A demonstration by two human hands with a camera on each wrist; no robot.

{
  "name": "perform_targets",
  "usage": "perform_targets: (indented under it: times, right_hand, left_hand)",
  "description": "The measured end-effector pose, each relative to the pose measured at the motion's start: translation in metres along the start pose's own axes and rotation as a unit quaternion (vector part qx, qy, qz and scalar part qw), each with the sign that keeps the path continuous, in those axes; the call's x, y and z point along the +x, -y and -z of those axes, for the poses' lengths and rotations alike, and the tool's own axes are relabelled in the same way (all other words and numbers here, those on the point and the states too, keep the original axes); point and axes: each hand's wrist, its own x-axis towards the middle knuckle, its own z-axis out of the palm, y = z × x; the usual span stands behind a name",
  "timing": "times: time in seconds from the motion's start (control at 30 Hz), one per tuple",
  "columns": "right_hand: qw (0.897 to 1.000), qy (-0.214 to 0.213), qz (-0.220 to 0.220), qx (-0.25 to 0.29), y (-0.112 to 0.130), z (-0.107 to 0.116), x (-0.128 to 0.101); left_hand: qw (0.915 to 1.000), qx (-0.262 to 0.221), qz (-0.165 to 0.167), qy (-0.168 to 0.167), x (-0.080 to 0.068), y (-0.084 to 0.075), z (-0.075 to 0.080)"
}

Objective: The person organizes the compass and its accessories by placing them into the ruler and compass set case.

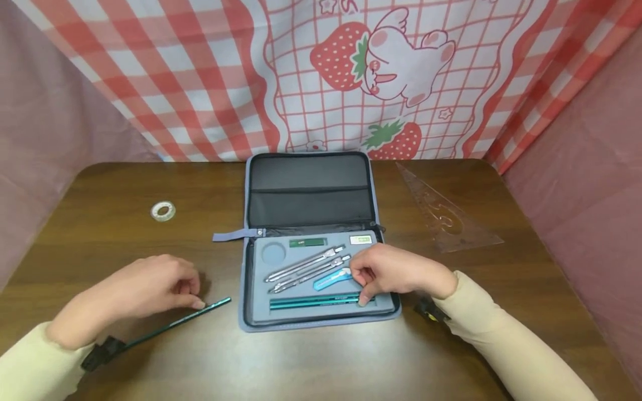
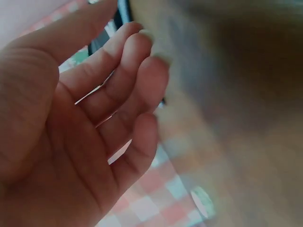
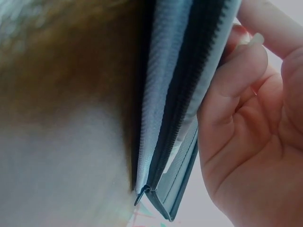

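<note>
Case (image 1: 311,195) mid-table, tape roll (image 1: 163,211) left, set square (image 1: 443,214) right.

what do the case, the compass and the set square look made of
Case: likely woven fabric, matte, with a zip edge and grey foam tray. Compass: probably metal, silvery and shiny. Set square: clear plastic, since the table shows through.

We get even, soft light in the head view, fairly bright, no hard glare; a broad pale sheen lies on the near part of the table (image 1: 321,362). Short soft shadows sit under the left hand (image 1: 145,289) and the right hand (image 1: 396,273). Edges bow a little, wide-lens style. Head view is sharp enough mid-frame. Left wrist view: palm close, soft, background smeared and blurred. Right wrist view: the case (image 3: 175,118) zipper edge is fairly crisp, the tabletop beside it out of focus with a washed-out pale patch.
</note>
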Motion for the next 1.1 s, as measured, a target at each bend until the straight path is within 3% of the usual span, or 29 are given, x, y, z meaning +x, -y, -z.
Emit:
perform_targets:
  times: [0.17,0.3,0.47,0.7,0.9,1.1]
  right_hand:
    - [1.0,-0.002,0.014,0.0,-0.001,0.0,0.001]
    - [1.0,0.0,0.02,0.0,-0.001,0.0,0.001]
    - [1.0,0.0,0.015,-0.003,-0.001,0.0,0.0]
    - [1.0,0.003,0.017,-0.007,0.0,0.001,-0.001]
    - [1.0,0.003,0.023,-0.009,-0.001,0.0,-0.001]
    - [1.0,0.001,0.027,-0.011,-0.002,0.001,-0.002]
  left_hand:
    - [0.9988,0.002,0.041,0.026,-0.019,0.008,-0.011]
    - [0.9971,-0.016,0.05,0.055,-0.03,0.014,-0.017]
    - [0.9967,-0.045,0.031,0.061,-0.032,0.018,-0.02]
    - [0.9939,-0.088,-0.021,0.063,-0.028,0.02,-0.018]
    - [0.9946,-0.078,-0.056,0.04,-0.012,0.001,-0.001]
    - [0.99,-0.057,-0.126,-0.026,0.035,-0.044,0.012]
